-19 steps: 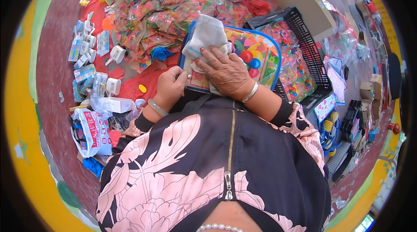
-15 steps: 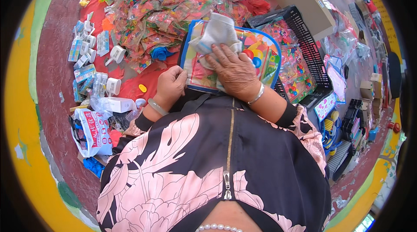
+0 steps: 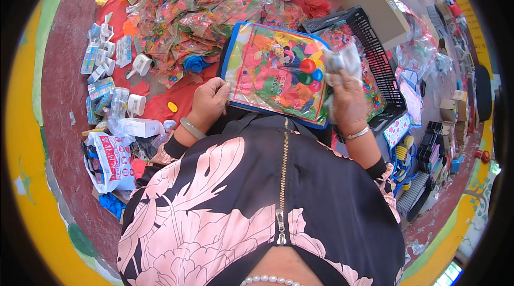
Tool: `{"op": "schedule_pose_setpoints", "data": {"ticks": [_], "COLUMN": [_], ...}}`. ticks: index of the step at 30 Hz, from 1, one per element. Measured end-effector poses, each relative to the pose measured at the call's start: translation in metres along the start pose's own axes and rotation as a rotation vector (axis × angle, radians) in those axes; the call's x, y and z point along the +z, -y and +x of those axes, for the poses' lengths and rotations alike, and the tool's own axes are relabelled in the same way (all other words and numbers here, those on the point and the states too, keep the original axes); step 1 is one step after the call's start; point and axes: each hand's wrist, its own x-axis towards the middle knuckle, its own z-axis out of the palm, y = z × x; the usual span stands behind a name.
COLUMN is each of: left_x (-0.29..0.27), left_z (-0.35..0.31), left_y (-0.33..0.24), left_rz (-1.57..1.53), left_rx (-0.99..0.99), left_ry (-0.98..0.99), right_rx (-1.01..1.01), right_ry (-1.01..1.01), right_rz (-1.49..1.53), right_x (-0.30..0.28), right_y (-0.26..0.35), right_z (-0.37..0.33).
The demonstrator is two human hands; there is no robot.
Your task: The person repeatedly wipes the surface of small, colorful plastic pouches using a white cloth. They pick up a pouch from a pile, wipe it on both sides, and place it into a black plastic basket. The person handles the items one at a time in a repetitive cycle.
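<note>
A clear flat packet of colourful balloons [image 3: 267,72] rests over my lap on a flat piece with a blue border [image 3: 300,121]. My left hand [image 3: 212,99] pinches the near left edge of the packet, its fingers closed. Past the packet's right edge, my right hand [image 3: 349,106], smeared a little by motion, grips a crumpled whitish cloth [image 3: 345,60]. The packet's printed front now lies uncovered, with red, blue and yellow balloons toward its right side.
A big heap of similar packets [image 3: 187,29] covers the red sheet [image 3: 160,101] ahead. To the right stands a black plastic crate [image 3: 379,34] with packets inside, beside a cardboard box [image 3: 375,10]. White plastic gadgets [image 3: 140,65] and a white bag [image 3: 110,163] lie at left.
My right hand has swept the cloth rightward from the packet's middle to beyond its right edge, uncovering the front. My left hand keeps its pinch at the left edge.
</note>
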Motion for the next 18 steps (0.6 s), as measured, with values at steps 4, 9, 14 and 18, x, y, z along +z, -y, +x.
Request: {"op": "schedule_pose_setpoints", "data": {"ticks": [4,9,14,18], "left_x": [-0.001,0.004,0.014,0.025], "left_z": [-0.003,-0.008,-0.003,0.007], "left_y": [-0.010,-0.035,-0.105,-0.166], "left_rz": [0.012,0.288,0.654,0.713], "left_rx": [0.015,0.287,0.810,1.132], "left_ry": [0.002,-0.006,0.049,0.246], "right_rx": [0.201,0.593,0.007,-0.448], "right_ry": [0.076,0.065,0.143,0.097], "right_rz": [0.039,0.575,0.780,0.548], "right_x": [-0.022,-0.071,-0.142,-0.152], "right_y": [-0.073,-0.076,-0.007,0.019], "right_z": [-0.018,0.001,0.075,0.129]}}
